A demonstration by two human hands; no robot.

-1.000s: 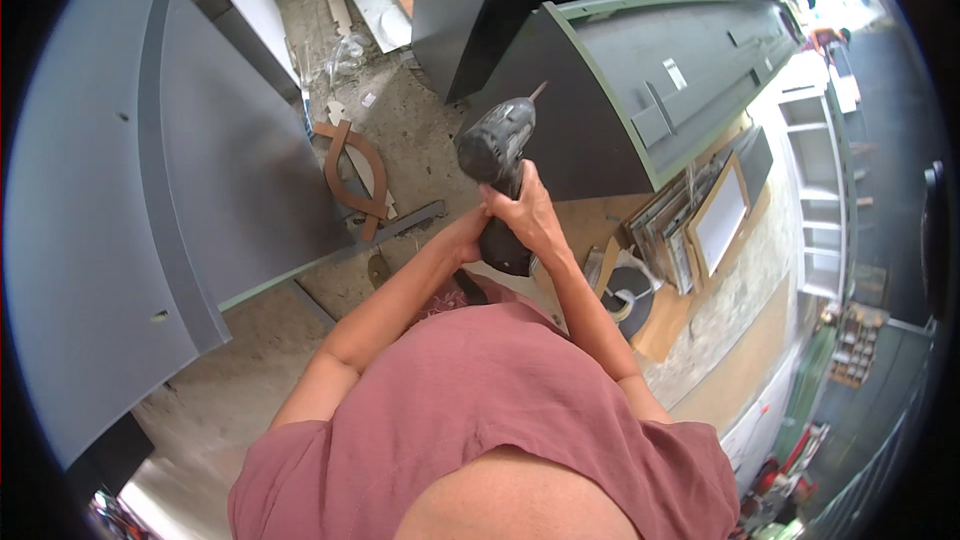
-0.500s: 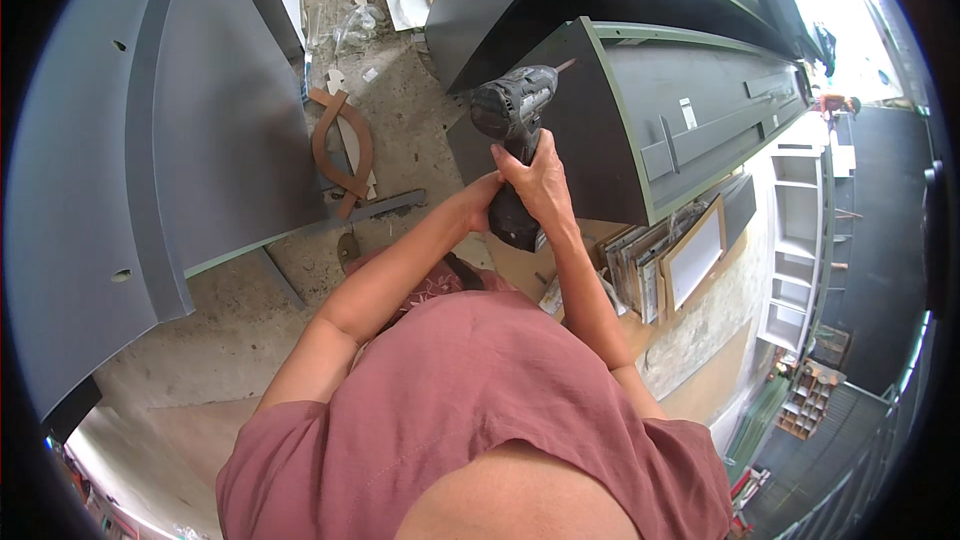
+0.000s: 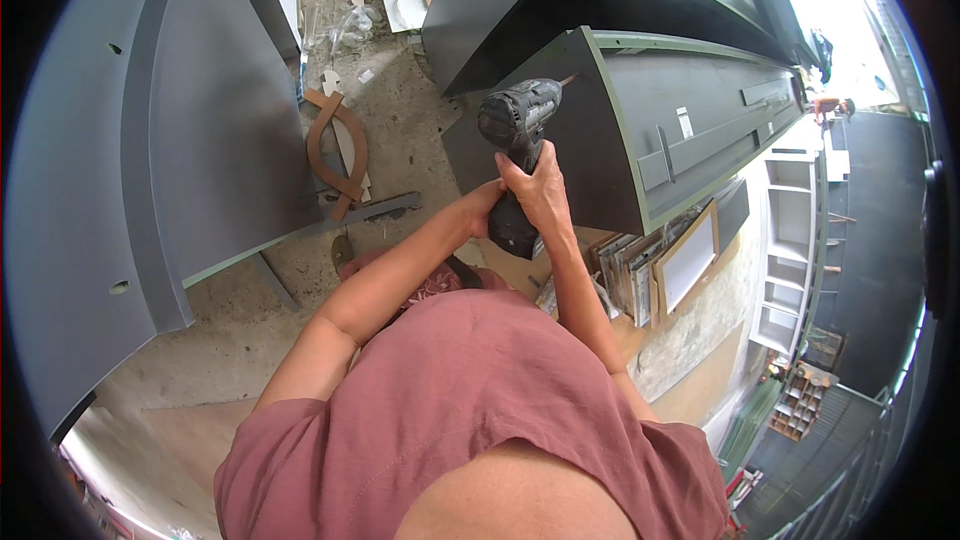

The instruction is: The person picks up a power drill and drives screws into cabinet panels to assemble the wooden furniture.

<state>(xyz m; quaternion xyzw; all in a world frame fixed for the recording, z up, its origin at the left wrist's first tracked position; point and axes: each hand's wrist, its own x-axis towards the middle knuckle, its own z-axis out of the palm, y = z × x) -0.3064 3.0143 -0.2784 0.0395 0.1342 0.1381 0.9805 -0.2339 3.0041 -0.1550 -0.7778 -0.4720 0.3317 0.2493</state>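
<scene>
A black cordless drill (image 3: 518, 120) is in front of me, its bit pointing up and right at the dark grey end panel (image 3: 585, 155) of a long cabinet. The bit's tip is at that panel; I cannot tell how deep it goes. My right hand (image 3: 538, 185) is wrapped round the drill's handle, thumb near the top. My left hand (image 3: 484, 208) grips the handle's left side from lower down, its fingers mostly hidden behind the tool. Below both hands hangs the dark battery base (image 3: 513, 232).
A second dark cabinet (image 3: 500, 15) lies beyond the first. Large grey panels (image 3: 215, 120) stand at left, near a brown curved wooden piece (image 3: 322, 145) on the concrete floor. Stacked frames and boards (image 3: 655, 270) lean at right, with white shelving (image 3: 788, 250) farther off.
Drill and cabinet end sit slightly lower in the picture, as the view has shifted a little. Both hands keep the same hold, and the bit stays at the panel.
</scene>
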